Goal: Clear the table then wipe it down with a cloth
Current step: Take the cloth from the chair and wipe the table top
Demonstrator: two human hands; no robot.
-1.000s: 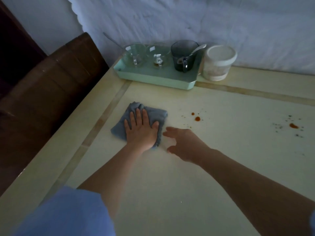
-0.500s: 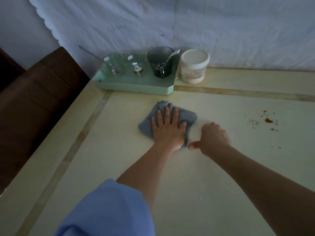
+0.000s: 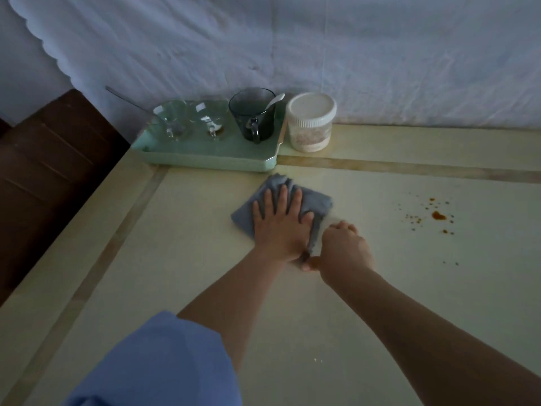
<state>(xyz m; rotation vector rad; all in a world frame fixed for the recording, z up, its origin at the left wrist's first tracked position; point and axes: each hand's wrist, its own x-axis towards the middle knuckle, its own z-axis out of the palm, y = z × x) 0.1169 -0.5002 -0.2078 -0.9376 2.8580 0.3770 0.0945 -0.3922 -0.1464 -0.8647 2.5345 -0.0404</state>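
A grey cloth (image 3: 317,202) lies on the cream table (image 3: 336,323), just in front of the green tray's right end. My left hand (image 3: 278,227) presses flat on the cloth, fingers spread and pointing away from me. My right hand (image 3: 344,249) sits close beside it on the right with its fingers curled. Its thumb pinches the cloth's near corner. Orange-red spots (image 3: 438,215) mark the table to the right of both hands, apart from the cloth.
A green tray (image 3: 205,161) at the back carries two clear glass cups (image 3: 174,120) and a dark glass mug (image 3: 253,117) with a spoon. A white lidded jar (image 3: 310,123) stands right of it. A brown chair (image 3: 44,177) is at the left edge. A white sheet hangs behind.
My left hand slid the cloth to the right over the spots that lay near the middle. My right hand curled up and came against the cloth's near corner. The view shifted right.
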